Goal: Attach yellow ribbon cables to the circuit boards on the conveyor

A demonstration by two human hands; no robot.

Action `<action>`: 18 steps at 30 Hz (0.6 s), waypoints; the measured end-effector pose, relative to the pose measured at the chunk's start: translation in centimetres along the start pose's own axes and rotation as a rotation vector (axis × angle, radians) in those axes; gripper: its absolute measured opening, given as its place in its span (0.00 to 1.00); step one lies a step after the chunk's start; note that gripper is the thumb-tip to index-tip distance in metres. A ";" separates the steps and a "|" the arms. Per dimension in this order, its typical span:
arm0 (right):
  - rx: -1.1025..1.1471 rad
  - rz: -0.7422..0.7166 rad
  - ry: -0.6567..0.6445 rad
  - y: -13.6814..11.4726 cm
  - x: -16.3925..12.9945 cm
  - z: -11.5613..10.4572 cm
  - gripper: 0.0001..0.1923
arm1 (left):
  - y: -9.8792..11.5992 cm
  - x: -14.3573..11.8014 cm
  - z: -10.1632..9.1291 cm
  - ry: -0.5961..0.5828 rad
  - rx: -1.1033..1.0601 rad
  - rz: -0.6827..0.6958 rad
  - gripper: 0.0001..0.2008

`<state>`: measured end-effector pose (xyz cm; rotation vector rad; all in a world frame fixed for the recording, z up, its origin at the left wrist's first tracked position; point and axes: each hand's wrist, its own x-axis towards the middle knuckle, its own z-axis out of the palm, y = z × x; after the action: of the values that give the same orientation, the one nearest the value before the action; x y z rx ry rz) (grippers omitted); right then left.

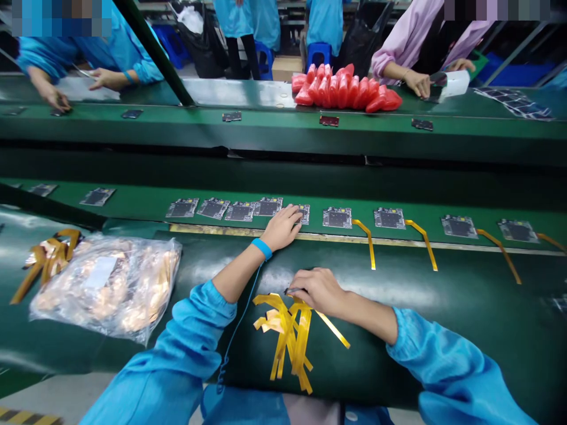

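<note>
Biggest thing here is the green surface [465, 330], w/ a belt [133, 203] along its far edge, prob so the boards up there stay in line & off the messy bit. Next, a clear bag [106, 283] of copper-coloured parts near the surface's left end, IMO parked there to be reachable w/o blocking the arms. Bunch of yellow strips [290, 336] lies by the surface's near edge, between the forearms, so prob a short reach. Right hand [321, 292] is at its top: grip looks pinched on the ends, idk on how many, prob bc the tails are all crossed. Left hand [281, 227] lies over a circuit board [305, 214] at the belt's near edge, prob steadying it; can't tell if that grip is clamped or just resting, bc the fingers hide most of it. Left of that, four boards [213, 208] sit bunched up, prob for easy picking. To the right they're spaced out, each w/ a strip [371, 242] poking over the near edge, and IMO the gaps stop snagging. Smallest: blue wristband [263, 248] w/ a thin cord on the left wrist, prob anti-static
</note>
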<state>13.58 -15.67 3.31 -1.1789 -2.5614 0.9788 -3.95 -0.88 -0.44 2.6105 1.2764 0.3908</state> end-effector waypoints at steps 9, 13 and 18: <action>0.197 -0.263 0.618 1.7 -1.1 -2.1 0.09 | 3.7 4.3 -1.0 -0.027 0.045 -0.242 0.08; 0.214 -0.055 0.789 2.9 -1.8 -5.7 0.07 | 4.8 5.7 -0.9 -0.098 0.083 -0.271 0.08; 0.297 0.190 0.826 6.2 -2.0 -8.9 0.12 | 5.7 6.6 -0.7 -0.123 0.097 -0.322 0.08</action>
<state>22.30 -9.69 6.59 -1.3733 -1.6311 0.6636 3.90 0.95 2.84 2.3984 1.6711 0.1133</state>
